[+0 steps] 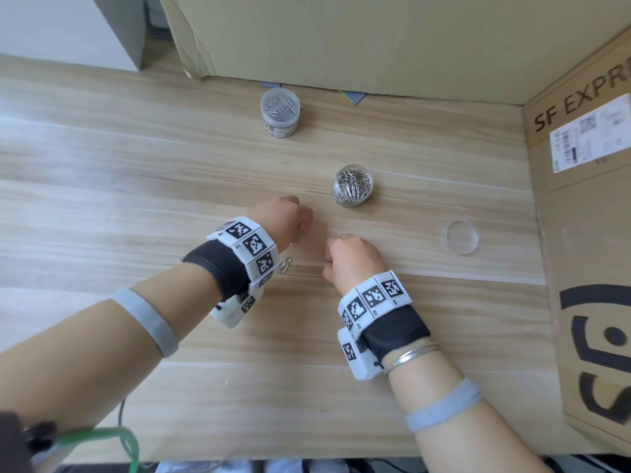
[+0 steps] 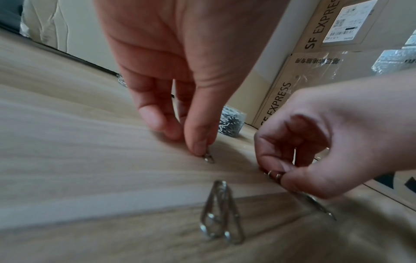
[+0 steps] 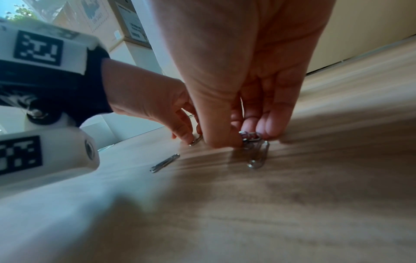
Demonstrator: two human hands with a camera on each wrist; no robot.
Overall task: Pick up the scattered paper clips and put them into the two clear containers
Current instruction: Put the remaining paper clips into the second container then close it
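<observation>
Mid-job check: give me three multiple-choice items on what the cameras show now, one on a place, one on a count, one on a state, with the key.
1. Where is the loose clear round lid?
A. on the near jar
B. on the wooden table, right of the hands
C. in the left hand

2. How many clear plastic jars of silver paper clips stand on the table?
A. one
B. two
C. three

3. What is the left hand doing?
A. lying flat
B. pinching a silver paper clip
C. holding the lid

Key: 1 B, the lid lies alone on bare wood. 2 B, a far jar and a near jar. 3 B, the left wrist view shows its grip on the clip.
</observation>
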